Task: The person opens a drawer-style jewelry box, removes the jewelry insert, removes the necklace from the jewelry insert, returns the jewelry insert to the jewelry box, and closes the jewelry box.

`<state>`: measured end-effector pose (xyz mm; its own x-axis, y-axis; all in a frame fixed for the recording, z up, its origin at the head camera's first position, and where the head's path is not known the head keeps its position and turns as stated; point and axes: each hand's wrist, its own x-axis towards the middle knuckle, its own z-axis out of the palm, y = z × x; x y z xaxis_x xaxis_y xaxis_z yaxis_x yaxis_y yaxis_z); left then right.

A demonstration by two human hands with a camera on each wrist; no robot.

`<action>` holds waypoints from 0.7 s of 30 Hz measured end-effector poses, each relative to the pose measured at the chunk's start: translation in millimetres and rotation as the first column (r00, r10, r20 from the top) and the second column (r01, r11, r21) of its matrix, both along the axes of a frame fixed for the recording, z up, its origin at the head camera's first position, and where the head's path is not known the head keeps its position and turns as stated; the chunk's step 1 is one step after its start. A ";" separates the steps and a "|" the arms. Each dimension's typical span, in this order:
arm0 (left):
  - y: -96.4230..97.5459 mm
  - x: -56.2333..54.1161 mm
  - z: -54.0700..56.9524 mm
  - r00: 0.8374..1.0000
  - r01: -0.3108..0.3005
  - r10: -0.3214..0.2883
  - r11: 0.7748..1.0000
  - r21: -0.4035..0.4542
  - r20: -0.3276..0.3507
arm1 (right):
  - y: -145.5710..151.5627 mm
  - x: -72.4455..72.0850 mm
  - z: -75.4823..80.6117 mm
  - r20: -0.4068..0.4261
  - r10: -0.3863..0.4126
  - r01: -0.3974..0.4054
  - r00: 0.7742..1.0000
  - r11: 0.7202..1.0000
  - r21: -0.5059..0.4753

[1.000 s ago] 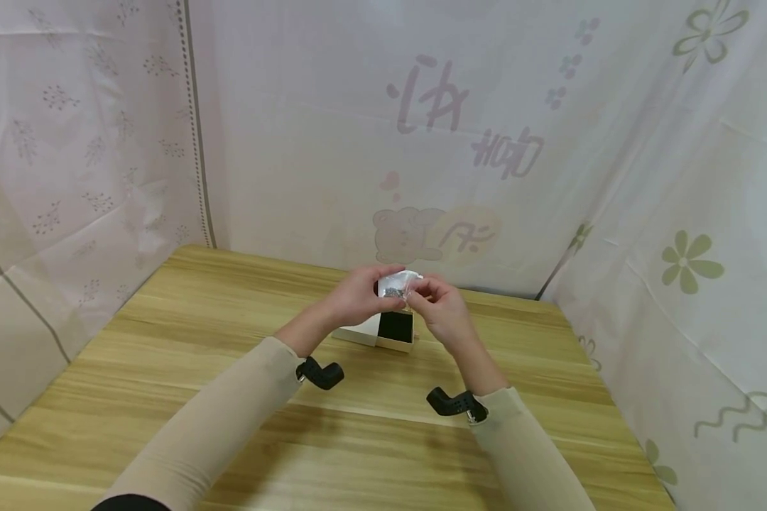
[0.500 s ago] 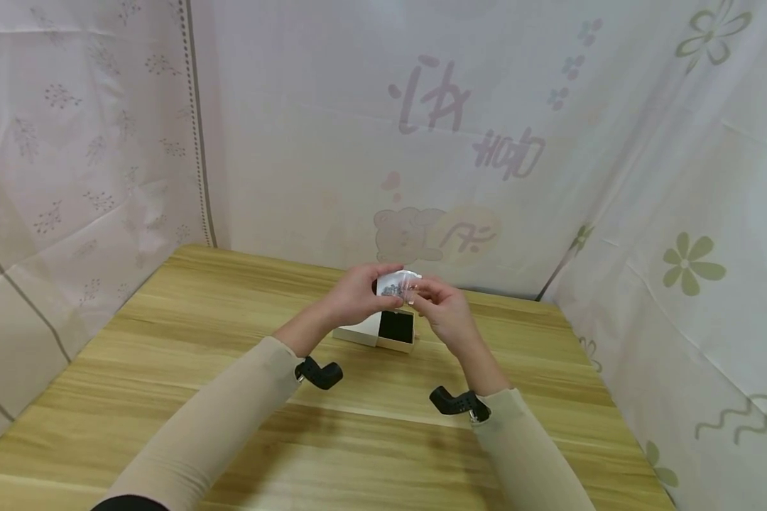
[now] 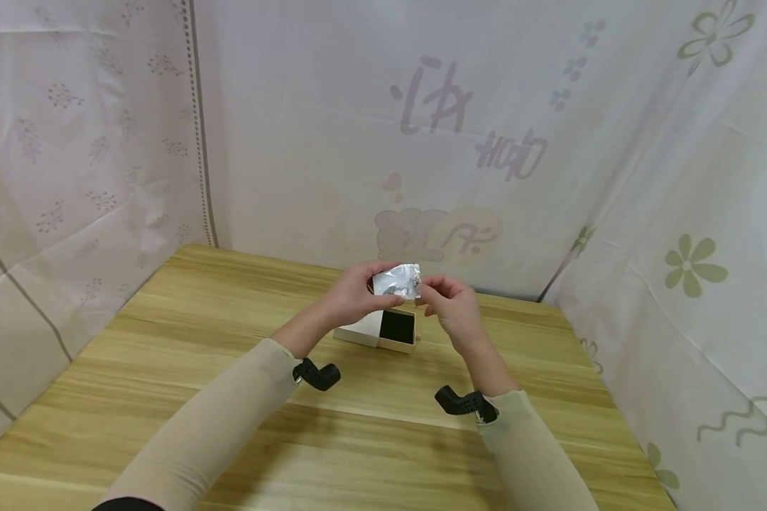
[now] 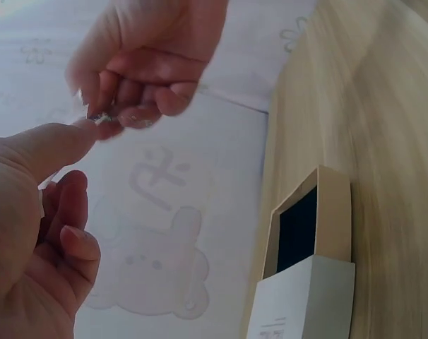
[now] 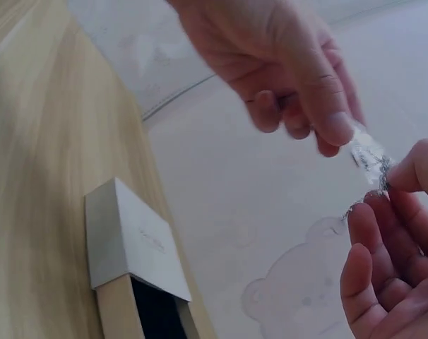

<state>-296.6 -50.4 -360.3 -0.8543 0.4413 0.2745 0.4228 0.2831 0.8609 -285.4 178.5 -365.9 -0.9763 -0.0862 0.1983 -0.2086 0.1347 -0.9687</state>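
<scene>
My left hand [image 3: 353, 294] grips a small clear-and-silver plastic bag [image 3: 396, 280] between thumb and fingers, raised above the table. Beside the bag's right end is my right hand [image 3: 452, 312], its thumb and forefinger pinching a thin silver chain [image 5: 384, 173]. In the right wrist view the chain runs from the bag's mouth to those fingertips, and a loose length hangs across the other fingers. Part of the chain shows through the bag. Below the hands lies a white sleeve box [image 3: 361, 331], its cream drawer [image 4: 334, 219] slid partly out and showing a black lining.
The box rests on a wood-grain table [image 3: 371, 440] near its back edge. A pale printed curtain [image 3: 307, 142] hangs behind and at both sides of the table. A black wrist camera [image 3: 319, 375] is strapped to the left arm, another [image 3: 463, 403] to the right.
My right hand has drawn slightly to the right, away from the bag, with the chain. The bag has tilted up in my left hand and now shows a shinier face. The box stays put.
</scene>
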 end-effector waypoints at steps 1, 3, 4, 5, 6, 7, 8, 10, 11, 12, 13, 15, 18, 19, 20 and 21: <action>-0.4 -0.2 -0.5 1.000 -0.005 0.005 1.000 -0.002 -0.005 | 1.2 -0.2 1.3 -0.005 -0.003 0.003 1.000 1.000 -0.014; -0.9 -0.3 -1.5 1.000 -0.017 0.017 1.000 -0.009 -0.015 | 4.1 -0.3 5.4 -0.015 -0.014 0.014 1.000 0.999 -0.028; -1.1 -0.6 -2.3 1.000 -0.021 0.021 1.000 -0.012 -0.019 | 5.8 -0.5 7.6 -0.020 -0.024 0.024 1.000 0.999 -0.033; -1.4 -0.8 -2.8 0.999 -0.024 0.024 1.000 -0.014 -0.022 | 7.7 -0.8 9.8 -0.028 -0.035 0.034 0.999 0.999 -0.035; -1.6 -0.9 -3.3 0.999 -0.026 0.025 1.000 -0.015 -0.023 | 10.1 -0.8 12.3 -0.033 -0.045 0.044 0.998 0.998 -0.033; -1.7 -1.1 -3.8 0.999 -0.025 0.024 1.000 -0.013 -0.021 | 12.4 -0.2 15.4 -0.038 -0.054 0.053 0.998 0.998 -0.033; -1.9 -1.3 -4.3 0.999 -0.025 0.025 1.000 -0.011 -0.020 | 14.8 0.0 18.7 -0.046 -0.065 0.063 0.997 0.997 -0.036; -2.3 -1.7 -5.4 1.000 -0.024 0.024 1.000 -0.009 -0.017 | 19.7 0.3 25.4 -0.062 -0.081 0.078 0.995 0.996 -0.041; -2.5 -1.6 -5.5 1.000 -0.023 0.023 1.000 -0.009 -0.016 | 22.3 0.7 29.1 -0.071 -0.086 0.084 0.994 0.996 -0.043; -2.7 -1.9 -6.1 1.000 -0.022 0.022 1.000 -0.010 -0.015 | 24.7 1.1 33.0 -0.081 -0.090 0.087 0.993 0.995 -0.045; -3.0 -2.0 -6.6 1.000 -0.020 0.020 1.000 -0.011 -0.015 | 26.8 1.3 37.0 -0.092 -0.094 0.090 0.991 0.995 -0.051; -3.7 -2.4 -7.9 1.000 -0.016 0.016 1.000 -0.016 -0.018 | 30.9 1.3 44.4 -0.110 -0.102 0.096 0.989 0.994 -0.058; -4.4 -2.9 -9.7 1.000 -0.010 0.009 1.000 -0.019 -0.021 | 36.8 1.7 55.0 -0.138 -0.120 0.113 0.983 0.992 -0.058; -4.6 -3.0 -10.1 1.000 -0.008 0.008 1.000 -0.019 -0.022 | 38.6 2.1 58.6 -0.144 -0.127 0.119 0.981 0.991 -0.058; -4.5 -3.3 -10.8 1.000 -0.007 0.007 1.000 -0.019 -0.022 | 40.4 2.7 62.2 -0.148 -0.133 0.126 0.980 0.991 -0.054; -4.6 -3.3 -11.3 1.000 -0.007 0.006 1.000 -0.019 -0.020 | 42.1 3.2 65.8 -0.151 -0.139 0.132 0.979 0.990 -0.054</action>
<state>-299.9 -54.9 -371.7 -0.8517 0.4413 0.2828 0.4377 0.3022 0.8468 -282.2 220.6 -300.1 -0.9357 0.0568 0.3481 -0.3387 0.1300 -0.9319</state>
